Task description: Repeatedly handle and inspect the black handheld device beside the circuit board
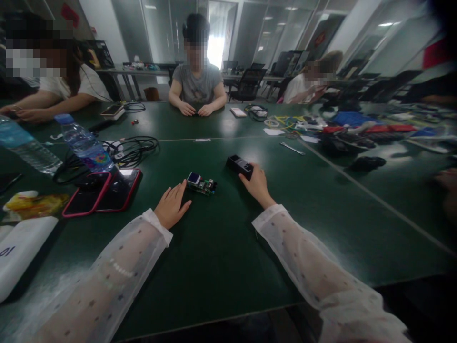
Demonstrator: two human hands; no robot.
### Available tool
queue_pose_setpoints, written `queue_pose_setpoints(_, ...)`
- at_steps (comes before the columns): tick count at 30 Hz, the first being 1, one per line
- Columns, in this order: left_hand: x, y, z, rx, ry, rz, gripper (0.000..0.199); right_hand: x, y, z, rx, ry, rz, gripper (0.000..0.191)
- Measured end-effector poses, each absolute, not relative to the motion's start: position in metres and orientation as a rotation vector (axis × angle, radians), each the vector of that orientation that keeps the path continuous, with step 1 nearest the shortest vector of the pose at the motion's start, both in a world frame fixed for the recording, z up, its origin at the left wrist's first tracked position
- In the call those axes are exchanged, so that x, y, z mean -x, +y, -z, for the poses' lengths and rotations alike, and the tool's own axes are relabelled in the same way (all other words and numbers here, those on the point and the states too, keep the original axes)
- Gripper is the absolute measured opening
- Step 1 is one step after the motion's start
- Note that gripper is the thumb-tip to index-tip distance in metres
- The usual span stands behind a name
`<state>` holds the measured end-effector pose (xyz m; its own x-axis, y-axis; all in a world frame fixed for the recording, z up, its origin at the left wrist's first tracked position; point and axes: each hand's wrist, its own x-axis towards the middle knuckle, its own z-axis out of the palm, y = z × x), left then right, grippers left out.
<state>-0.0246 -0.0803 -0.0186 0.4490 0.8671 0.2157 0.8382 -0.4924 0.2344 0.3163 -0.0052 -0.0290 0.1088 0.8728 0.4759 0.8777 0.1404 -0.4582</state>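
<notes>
On the green table [214,267] lies a small circuit board [203,185] with a little square screen at its left end. My left hand [171,205] rests flat just left of it, fingers stretched out, its fingertips beside the board's left edge; whether they touch it I cannot tell. Farther right, my right hand [260,185] grips the near right end of a black box-shaped device [238,164], thumb on the near side and fingers over the far side. Grey markings or keys show on the device's top. A gap of bare table separates the board from the device.
Two red-edged phones [123,193], water bottles [84,145] and coiled black cables [139,147] lie to the left, beside a white case [24,252]. A metal strip [293,148] and a heap of cables and tools [367,131] are at right. A person [198,85] sits opposite.
</notes>
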Motion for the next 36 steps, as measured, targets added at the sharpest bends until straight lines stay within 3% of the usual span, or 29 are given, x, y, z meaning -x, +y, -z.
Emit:
queue_pose_setpoints(19,0.024,-0.081,0.018,-2.587,1.534,-0.452,0.068,-0.317,-0.004,0.034,1.655,-1.724,0.088,0.066)
queue_pose_setpoints(28,0.025,-0.080,0.018,-2.588,1.515,-0.486,0.068,-0.317,-0.003,0.033,1.656,-1.671,0.089,0.048)
queue_pose_setpoints(36,0.024,-0.082,0.017,-2.579,1.521,-0.503,0.067,-0.298,-0.017,0.014,1.518,-1.625,0.055,0.050)
